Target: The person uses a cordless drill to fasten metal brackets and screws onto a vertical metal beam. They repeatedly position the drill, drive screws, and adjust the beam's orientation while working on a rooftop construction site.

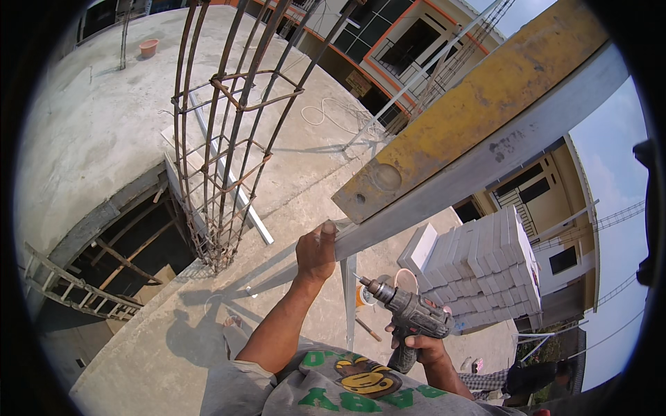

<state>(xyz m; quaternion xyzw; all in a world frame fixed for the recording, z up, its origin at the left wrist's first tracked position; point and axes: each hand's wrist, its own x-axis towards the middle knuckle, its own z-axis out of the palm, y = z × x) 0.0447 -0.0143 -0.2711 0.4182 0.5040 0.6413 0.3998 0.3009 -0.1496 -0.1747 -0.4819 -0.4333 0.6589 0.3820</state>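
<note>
My left hand (317, 251) is closed around the lower end of a pale metal profile (451, 187), which slants up to the far right. Along the profile's upper side lies a worn yellow bar (451, 118) with a round recess near its end, like a spirit level. In my right hand (429, 349) is a dusty cordless drill (416, 312), gripped by its handle. Its bit points up and left, apart from the profile. A thin metal strip (349, 305) hangs down below my left hand. The fingers under the profile are partly hidden.
Rusty rebar (229, 97) rises at left, beside a slab opening holding a ladder (76, 284). A white bar (257, 222) lies past the rebar. Stacked pale blocks (479, 263) stand at right. Behind the drill is an orange bucket (364, 296). A person (534, 378) is at lower right.
</note>
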